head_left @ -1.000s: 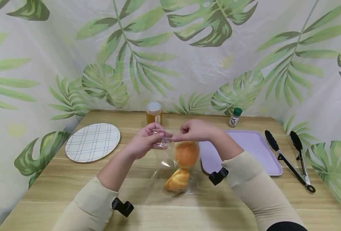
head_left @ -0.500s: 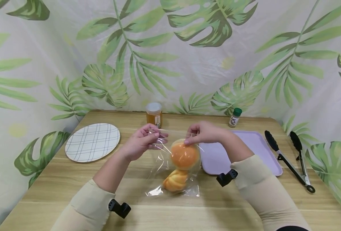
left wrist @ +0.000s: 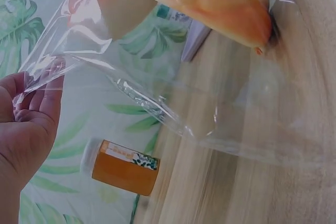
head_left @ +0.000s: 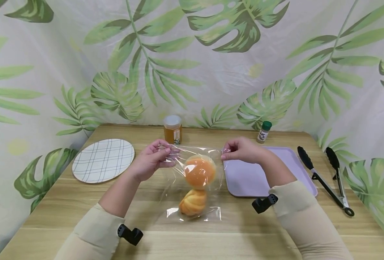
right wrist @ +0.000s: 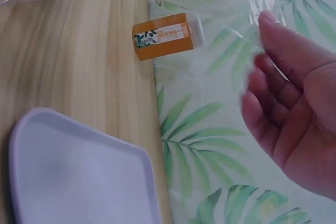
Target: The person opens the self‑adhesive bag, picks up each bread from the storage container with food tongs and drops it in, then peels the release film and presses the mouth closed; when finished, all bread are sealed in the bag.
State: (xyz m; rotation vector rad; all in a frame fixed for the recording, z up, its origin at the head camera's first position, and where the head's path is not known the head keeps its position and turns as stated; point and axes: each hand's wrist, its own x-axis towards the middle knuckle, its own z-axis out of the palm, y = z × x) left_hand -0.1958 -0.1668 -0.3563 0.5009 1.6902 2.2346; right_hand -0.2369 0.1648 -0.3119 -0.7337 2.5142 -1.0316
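Note:
A clear plastic bag [head_left: 213, 202] is stretched between both hands in the head view. Inside it are a round orange-brown bun [head_left: 200, 171] and, below that, a twisted golden bread roll [head_left: 193, 203]. My left hand [head_left: 153, 159] pinches the bag's upper left corner between thumb and fingers. At the upper right corner, my right hand [head_left: 244, 151] pinches the film with thumb and forefinger. The left wrist view shows the bread roll [left wrist: 215, 3] through the film, close to the wooden tabletop. In the right wrist view the fingertips hold the bag's thin edge.
A honey-coloured jar [head_left: 173, 130] stands behind the bag. To the left lies a checked plate [head_left: 103, 160]. A lilac tray [head_left: 254, 177] sits on the right, with a green-capped shaker [head_left: 264, 132] behind it and black-tipped tongs [head_left: 328, 184] beyond. A leaf-print cloth [head_left: 224, 79] hangs at the back.
The hands have moved apart, left hand leftward and right hand rightward, spreading the bag's top edge. The right hand now holds the right corner. The bag and breads have shifted slightly left.

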